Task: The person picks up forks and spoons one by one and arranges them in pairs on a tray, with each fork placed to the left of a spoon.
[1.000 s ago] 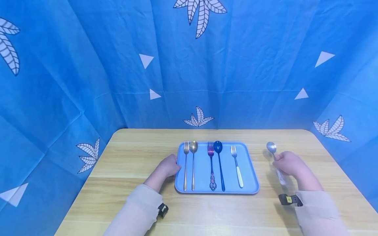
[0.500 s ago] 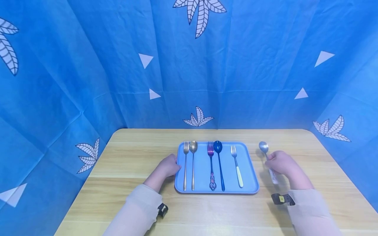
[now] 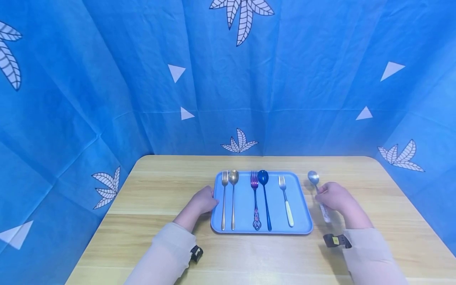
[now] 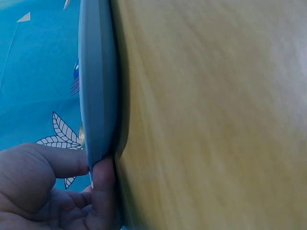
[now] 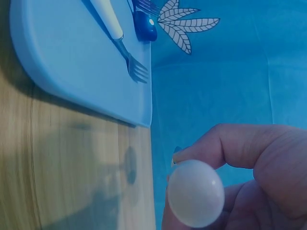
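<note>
A light blue tray (image 3: 244, 208) lies on the table, and my left hand (image 3: 202, 201) pinches its left rim between thumb and fingers; the left wrist view shows this hand (image 4: 43, 187) at the rim. On the tray, left to right, are a gold fork (image 3: 225, 179), a gold spoon (image 3: 233, 177), a purple fork (image 3: 254, 180), a dark blue spoon (image 3: 263, 177) and a white-handled fork (image 3: 289, 213). Just right of the tray, my right hand (image 3: 335, 196) grips a silver spoon (image 3: 313, 177) with a white handle, bowl pointing away. Its rounded handle end (image 5: 195, 194) fills the right wrist view's foreground.
The wooden table (image 3: 270, 257) reaches back to a blue cloth (image 3: 306, 79) printed with leaves and triangles, which also hangs at both sides. A shadow (image 5: 110, 187) of the right hand and spoon falls on the table beside the tray.
My right hand has moved left with the silver spoon, closer to the tray's right edge. The left hand, the tray and the cutlery on it have stayed in place.
</note>
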Demonstrator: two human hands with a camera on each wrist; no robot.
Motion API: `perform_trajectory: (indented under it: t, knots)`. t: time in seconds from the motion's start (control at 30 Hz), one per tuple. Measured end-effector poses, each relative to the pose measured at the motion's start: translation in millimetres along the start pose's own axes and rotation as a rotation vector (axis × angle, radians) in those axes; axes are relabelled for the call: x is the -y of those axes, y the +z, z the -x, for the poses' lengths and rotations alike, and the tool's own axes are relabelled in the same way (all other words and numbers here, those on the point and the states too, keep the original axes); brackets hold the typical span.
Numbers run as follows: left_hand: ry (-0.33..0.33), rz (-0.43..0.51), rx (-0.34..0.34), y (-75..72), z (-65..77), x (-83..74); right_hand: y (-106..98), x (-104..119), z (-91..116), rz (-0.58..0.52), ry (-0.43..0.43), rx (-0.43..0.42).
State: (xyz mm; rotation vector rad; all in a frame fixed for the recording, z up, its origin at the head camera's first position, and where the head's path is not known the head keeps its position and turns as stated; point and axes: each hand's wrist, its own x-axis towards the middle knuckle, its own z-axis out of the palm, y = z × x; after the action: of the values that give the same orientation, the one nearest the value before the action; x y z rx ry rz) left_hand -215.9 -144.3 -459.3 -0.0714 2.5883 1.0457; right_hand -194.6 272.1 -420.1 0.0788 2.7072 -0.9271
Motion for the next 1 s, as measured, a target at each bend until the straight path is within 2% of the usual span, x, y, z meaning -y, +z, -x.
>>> perform_trajectory:
  t: [1.0]
  knots:
    - [-0.008, 0.027, 0.004, 0.9, -0.9, 2.8, 16.9, 17.4, -3.2, -0.045, 0.006, 0.005]
